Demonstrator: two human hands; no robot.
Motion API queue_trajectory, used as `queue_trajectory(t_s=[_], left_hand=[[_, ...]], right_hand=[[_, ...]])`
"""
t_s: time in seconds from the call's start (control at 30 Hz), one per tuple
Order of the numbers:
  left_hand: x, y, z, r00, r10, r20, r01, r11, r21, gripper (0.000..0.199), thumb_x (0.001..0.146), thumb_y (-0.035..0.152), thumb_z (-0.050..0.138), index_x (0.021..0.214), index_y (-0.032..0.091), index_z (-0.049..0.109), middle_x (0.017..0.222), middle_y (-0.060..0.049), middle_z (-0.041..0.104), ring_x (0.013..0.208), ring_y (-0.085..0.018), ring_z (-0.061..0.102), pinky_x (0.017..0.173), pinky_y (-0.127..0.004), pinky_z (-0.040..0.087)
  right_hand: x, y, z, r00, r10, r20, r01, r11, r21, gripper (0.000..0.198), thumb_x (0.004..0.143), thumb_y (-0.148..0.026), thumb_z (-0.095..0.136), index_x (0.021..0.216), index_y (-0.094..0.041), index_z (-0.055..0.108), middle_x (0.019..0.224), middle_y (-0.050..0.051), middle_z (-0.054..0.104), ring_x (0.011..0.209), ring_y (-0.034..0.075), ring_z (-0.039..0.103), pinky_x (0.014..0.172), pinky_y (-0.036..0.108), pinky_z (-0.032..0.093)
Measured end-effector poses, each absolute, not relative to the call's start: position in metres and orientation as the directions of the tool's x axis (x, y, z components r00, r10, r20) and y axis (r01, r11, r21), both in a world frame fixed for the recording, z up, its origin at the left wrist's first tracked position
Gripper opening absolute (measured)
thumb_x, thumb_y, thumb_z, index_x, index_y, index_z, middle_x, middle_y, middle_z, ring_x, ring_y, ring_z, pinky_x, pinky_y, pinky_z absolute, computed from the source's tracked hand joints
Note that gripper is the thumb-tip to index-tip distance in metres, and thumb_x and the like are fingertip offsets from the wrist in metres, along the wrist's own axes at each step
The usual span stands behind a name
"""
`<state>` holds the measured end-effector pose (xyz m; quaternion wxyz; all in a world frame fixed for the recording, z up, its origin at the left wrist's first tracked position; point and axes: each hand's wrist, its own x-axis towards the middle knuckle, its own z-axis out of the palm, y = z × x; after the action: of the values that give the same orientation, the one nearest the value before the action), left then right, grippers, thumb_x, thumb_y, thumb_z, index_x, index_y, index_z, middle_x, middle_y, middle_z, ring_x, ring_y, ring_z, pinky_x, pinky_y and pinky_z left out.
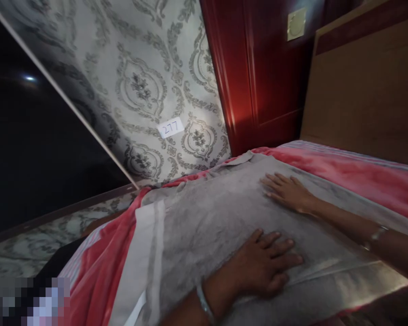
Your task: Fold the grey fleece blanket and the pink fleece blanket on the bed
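Note:
A large grey towel [204,226] with a pale striped band along its left end lies spread over a pink-red blanket [333,170]. My left hand [261,265], with a bangle at the wrist, rests palm down on the towel's nearer part, fingers spread to the right. Farther up the cloth, my right hand [289,192] lies flat, its fingers pointing left and slightly apart. Neither hand grips anything. A white tag [136,310] shows at the towel's lower left. Small wrinkles run across the fabric, and its far edge is uneven.
Behind the bed stands a patterned wall [143,90] with a paper marked 277 [170,127]. A red-brown wooden panel [268,68] carries a switch plate [296,24]. A cardboard box [363,90] stands at right, a dark glossy panel [37,136] at left.

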<state>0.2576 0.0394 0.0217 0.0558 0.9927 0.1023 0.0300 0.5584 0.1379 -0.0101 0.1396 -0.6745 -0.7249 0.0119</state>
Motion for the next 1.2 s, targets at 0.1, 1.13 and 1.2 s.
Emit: queue_trajectory(t_s=[0.1,1.13,1.2], left_hand=[[0.259,0.036,0.018,0.966,0.247,0.08,0.243,-0.968,0.061,0.055,0.108,0.046,0.035,0.159,0.027,0.04,0.172,-0.006,0.032,0.159,-0.023,0.025,0.128,-0.048,0.021],[0.141,0.002,0.015,0.504,0.863,0.025,0.859,-0.504,0.09,0.061,0.107,0.045,0.039,0.163,0.024,0.032,0.173,-0.007,0.027,0.161,-0.027,0.019,0.13,-0.059,0.014],[0.139,0.003,0.018,0.493,0.87,0.004,0.866,-0.492,0.089,0.063,0.106,0.047,0.04,0.163,0.023,0.032,0.173,-0.007,0.026,0.161,-0.028,0.019,0.13,-0.06,0.013]], right_hand=[[0.559,0.113,-0.036,-0.11,0.965,0.239,0.949,0.173,-0.262,0.069,0.092,-0.064,0.036,0.151,-0.034,0.054,0.163,0.008,0.043,0.153,0.04,0.032,0.122,0.067,0.027],[0.395,0.017,0.01,-0.816,0.51,0.273,0.388,0.832,-0.396,0.037,0.103,-0.039,0.038,0.097,-0.023,0.07,0.101,0.009,0.067,0.092,0.021,0.062,0.081,0.036,0.051],[0.38,0.012,0.018,-0.87,0.43,0.241,0.337,0.876,-0.345,0.031,0.101,-0.033,0.04,0.09,-0.022,0.068,0.093,0.008,0.066,0.086,0.019,0.06,0.077,0.034,0.048]])
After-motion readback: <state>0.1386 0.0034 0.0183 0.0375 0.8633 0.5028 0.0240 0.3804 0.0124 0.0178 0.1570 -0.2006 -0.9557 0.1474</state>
